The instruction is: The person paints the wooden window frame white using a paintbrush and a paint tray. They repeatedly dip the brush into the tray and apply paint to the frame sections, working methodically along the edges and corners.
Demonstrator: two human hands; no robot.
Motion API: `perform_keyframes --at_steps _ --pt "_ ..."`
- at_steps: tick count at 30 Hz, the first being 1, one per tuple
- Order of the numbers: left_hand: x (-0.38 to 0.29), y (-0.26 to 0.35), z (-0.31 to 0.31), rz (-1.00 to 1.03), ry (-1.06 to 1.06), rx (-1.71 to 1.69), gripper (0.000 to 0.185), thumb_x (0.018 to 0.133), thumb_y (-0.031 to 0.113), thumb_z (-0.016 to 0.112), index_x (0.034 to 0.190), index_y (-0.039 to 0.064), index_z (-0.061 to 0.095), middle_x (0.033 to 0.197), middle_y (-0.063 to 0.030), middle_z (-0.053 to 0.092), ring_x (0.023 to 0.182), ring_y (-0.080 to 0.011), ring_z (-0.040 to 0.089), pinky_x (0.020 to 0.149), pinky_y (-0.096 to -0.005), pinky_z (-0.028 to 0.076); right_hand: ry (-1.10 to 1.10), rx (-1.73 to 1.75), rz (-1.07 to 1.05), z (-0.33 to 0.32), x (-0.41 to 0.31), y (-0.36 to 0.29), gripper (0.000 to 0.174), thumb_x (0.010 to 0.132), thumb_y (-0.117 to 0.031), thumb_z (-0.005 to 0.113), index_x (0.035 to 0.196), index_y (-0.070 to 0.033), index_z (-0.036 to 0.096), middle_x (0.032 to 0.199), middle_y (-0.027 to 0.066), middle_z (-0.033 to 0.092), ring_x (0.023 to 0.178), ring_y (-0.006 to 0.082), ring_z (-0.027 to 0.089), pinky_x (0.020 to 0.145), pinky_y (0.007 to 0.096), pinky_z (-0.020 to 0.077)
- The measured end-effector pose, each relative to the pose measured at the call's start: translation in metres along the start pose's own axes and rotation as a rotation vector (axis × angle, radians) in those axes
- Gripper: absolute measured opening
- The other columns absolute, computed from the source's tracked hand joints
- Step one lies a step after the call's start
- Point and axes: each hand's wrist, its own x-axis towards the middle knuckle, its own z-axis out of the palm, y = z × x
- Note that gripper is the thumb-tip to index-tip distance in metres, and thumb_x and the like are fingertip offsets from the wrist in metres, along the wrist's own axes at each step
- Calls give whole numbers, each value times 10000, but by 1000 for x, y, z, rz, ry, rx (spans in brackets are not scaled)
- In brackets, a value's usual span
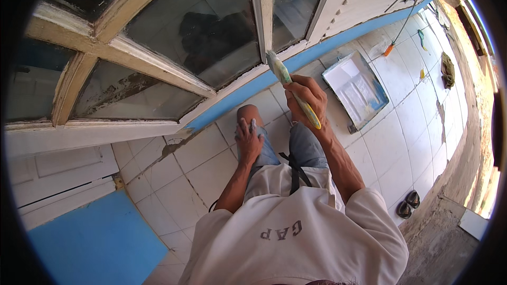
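Note:
In my right hand (307, 97) is a paintbrush (282, 73) with a yellow, paint-smeared handle. Its bristles point up and left, at the lower end of a white wooden glazing bar (267, 12) of the window. Whether they touch the wood I cannot tell. My left hand (249, 138) rests on my left knee, its fingers somewhat spread and smudged with pale paint. Dark glass panes (222, 19) stand in the window frame (134, 53), whose cream paint is worn. A paint tray (358, 101) with white paint lies on the floor to the right of my right hand.
Pale tiles (400, 126) cover the floor, cracked in places. A long rod with an orange handle (389, 50), a green-handled tool (421, 38), a crumpled dark cloth (447, 71) and black sandals (408, 205) lie to the right. Blue wall paint (222, 111) runs below the window.

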Motion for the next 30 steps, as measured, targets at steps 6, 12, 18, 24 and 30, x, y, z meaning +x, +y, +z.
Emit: perform_keyframes --at_steps 6,12,18,24,30 --pt "2 -4 9 10 33 -1 752 905 412 671 1545 155 371 1620 -222 212 1453 -466 265 1021 -651 414 -51 36 64 4 20 2 297 787 40 735 1050 -86 677 1007 105 694 788 267 692 651 353 563" --pt "2 1 -1 8 -22 14 761 925 400 656 1556 120 334 1609 -263 208 1440 -491 275 1046 -634 400 31 24 -6 2 42 -3 286 795 28 753 1048 -85 683 1019 97 704 816 258 710 665 343 574" --pt "0 -2 0 12 -21 -2 749 941 418 619 1561 121 323 1616 -263 191 1452 -491 259 1061 -636 390 63 42 -26 -5 61 -15 286 790 21 774 1042 -86 693 1014 93 704 821 241 710 675 327 574" --pt "-1 -1 -3 1 -42 -5 748 945 413 613 1566 124 315 1621 -257 182 1458 -490 247 1070 -631 380 65 46 -7 -16 83 -29 289 803 27 762 1057 -93 696 1006 83 699 823 227 712 675 327 570" --pt "0 1 -4 -17 -54 -11 757 941 409 621 1572 136 304 1632 -246 155 1462 -488 237 1079 -631 369 45 45 -40 -27 103 -37 280 827 10 742 1080 -99 689 1009 77 699 821 216 717 680 316 574"
